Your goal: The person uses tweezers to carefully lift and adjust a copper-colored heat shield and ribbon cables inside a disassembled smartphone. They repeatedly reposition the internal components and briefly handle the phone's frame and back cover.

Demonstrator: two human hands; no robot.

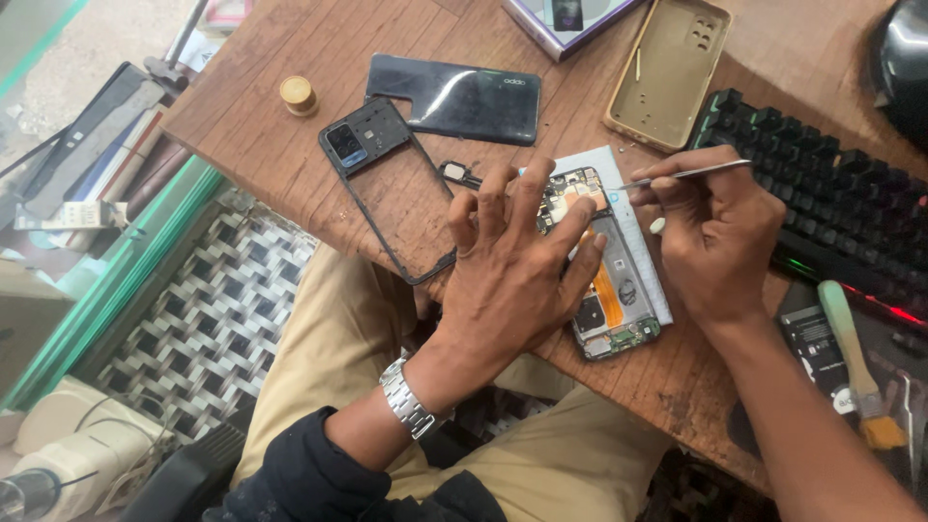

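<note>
our left hand (512, 266) lies spread flat, holding down the opened phone (609, 280); our right hand (710, 237) pinches tweezers (681, 175) over its board.

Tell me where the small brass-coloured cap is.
Upper left of the head view: the brass-coloured cap stands on the wooden table, just left of the black back cover.

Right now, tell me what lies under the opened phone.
Under the opened phone a pale blue-edged sheet shows along its right side, on the wooden table. The left hand covers the phone's left part.
</note>
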